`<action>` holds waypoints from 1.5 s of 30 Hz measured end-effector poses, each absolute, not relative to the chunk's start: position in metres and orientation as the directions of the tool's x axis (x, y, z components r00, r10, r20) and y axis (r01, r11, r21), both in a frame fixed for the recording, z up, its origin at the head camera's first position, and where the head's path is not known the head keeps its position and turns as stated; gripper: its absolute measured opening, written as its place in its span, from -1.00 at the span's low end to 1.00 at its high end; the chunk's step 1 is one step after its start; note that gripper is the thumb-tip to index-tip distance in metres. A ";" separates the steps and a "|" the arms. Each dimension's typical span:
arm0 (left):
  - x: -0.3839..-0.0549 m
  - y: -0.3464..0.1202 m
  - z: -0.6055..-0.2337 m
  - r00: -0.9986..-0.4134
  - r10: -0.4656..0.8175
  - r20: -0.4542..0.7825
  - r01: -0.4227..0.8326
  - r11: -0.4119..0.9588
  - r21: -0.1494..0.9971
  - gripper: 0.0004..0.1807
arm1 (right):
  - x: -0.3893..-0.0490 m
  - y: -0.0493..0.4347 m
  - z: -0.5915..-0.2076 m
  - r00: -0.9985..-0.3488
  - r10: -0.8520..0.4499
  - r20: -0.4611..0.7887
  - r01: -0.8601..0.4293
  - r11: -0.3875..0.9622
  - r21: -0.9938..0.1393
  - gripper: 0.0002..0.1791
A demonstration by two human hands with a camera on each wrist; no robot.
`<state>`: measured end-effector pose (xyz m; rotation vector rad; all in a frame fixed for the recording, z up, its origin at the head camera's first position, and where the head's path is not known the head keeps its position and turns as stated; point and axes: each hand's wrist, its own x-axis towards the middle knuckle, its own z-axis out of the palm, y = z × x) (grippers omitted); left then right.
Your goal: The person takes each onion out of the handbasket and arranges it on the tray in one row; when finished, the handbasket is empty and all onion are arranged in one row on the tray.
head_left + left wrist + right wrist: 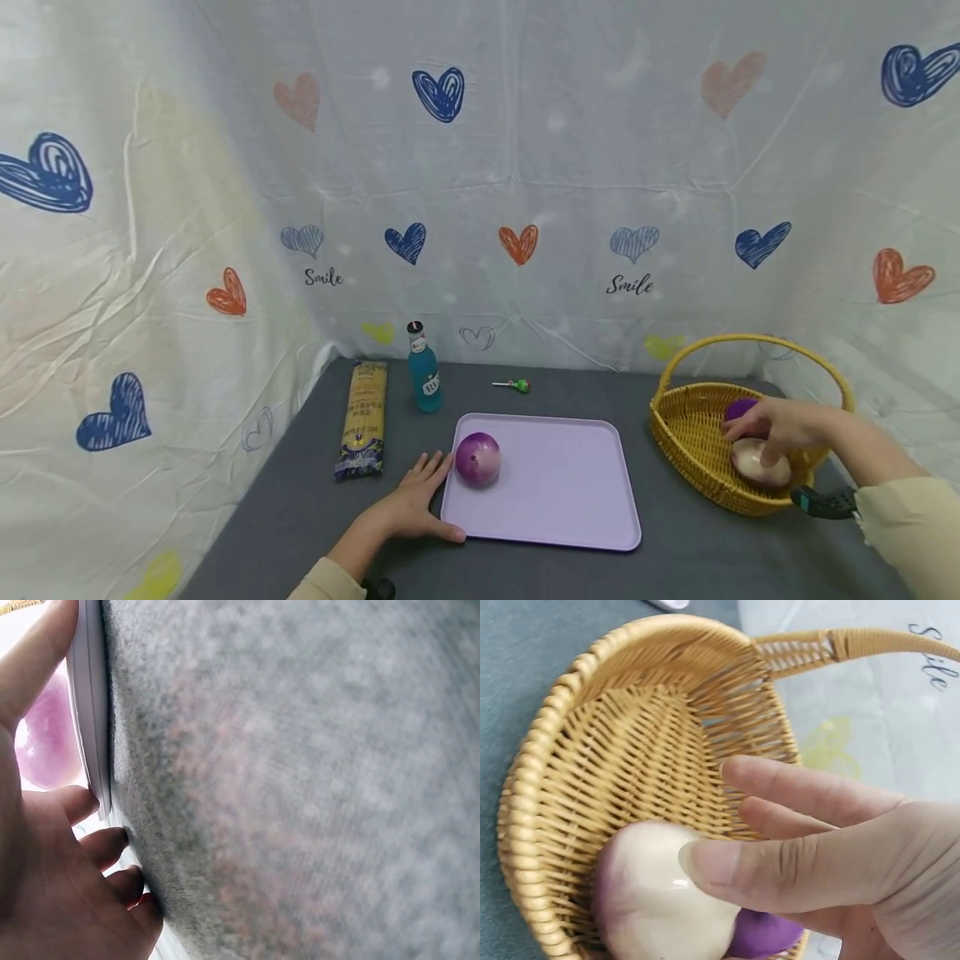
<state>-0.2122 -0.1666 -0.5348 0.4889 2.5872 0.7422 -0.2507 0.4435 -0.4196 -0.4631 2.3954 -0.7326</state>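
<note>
My right hand (780, 429) is inside the yellow wicker basket (686, 450), over a round white-and-purple vegetable (757, 462) that looks like an onion. In the right wrist view the thumb overlaps this vegetable (660, 892), while the other fingers extend apart from the thumb; firm contact cannot be told. A deep purple object (765, 935) lies beside it, partly hidden by the hand. My left hand (412, 500) lies with spread fingers at the left edge of the lilac tray (555, 483), touching its rim. A purple onion-like vegetable (478, 459) sits on the tray's left side.
At the back left, a yellow and blue packet (363, 421) lies beside an upright blue bottle (425, 375). Behind the tray is a green lollipop (521, 386). The basket's tall handle (750, 338) arches over it. A heart-printed sheet (525, 292) hangs behind the grey table.
</note>
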 end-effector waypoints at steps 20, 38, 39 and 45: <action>-0.213 -0.167 -0.535 -0.858 0.437 -0.272 0.227 0.795 0.562 0.38 | -0.244 0.438 -0.433 -0.822 -0.360 -0.441 -0.029 0.800 -0.599 -0.36; -0.213 -0.168 -0.535 -0.859 0.435 -0.269 0.223 0.792 0.569 0.38 | -0.251 0.429 -0.414 -0.847 -0.477 -0.234 -0.225 0.721 -0.655 -0.45; -0.213 -0.168 -0.535 -0.859 0.435 -0.270 0.223 0.793 0.567 0.38 | -0.251 0.429 -0.414 -0.854 -0.467 -0.229 -0.223 0.726 -0.650 -0.45; -0.213 -0.168 -0.537 -0.857 0.439 -0.270 0.226 0.791 0.568 0.38 | -0.252 0.426 -0.416 -0.882 -0.446 -0.151 -0.278 0.753 -0.596 -0.45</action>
